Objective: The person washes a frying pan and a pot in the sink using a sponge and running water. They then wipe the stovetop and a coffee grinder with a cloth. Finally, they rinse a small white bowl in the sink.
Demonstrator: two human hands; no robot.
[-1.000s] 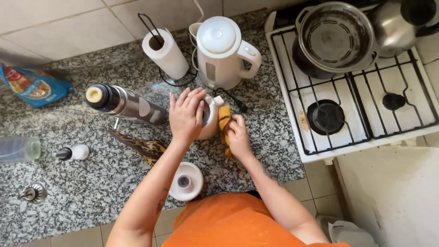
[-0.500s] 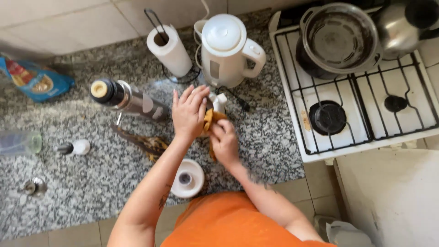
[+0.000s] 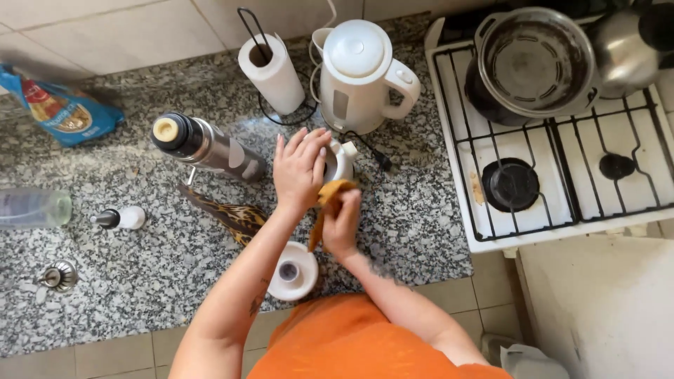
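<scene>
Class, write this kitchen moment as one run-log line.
left hand: on white cup | right hand: wiping with yellow cloth | surface: granite counter

Speckled grey granite counter against a pale tiled wall — white gas stove alongside, beige tiled floor.

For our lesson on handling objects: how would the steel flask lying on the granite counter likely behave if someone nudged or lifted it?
The steel flask lies on its side, and its round body would probably roll if nudged sideways. Its smooth metal wall looks fairly slippery to grip. It seems rigid, and may be weighty for its size if filled, though its contents cannot be seen. Neither the left hand nor the right hand touches it.
</scene>
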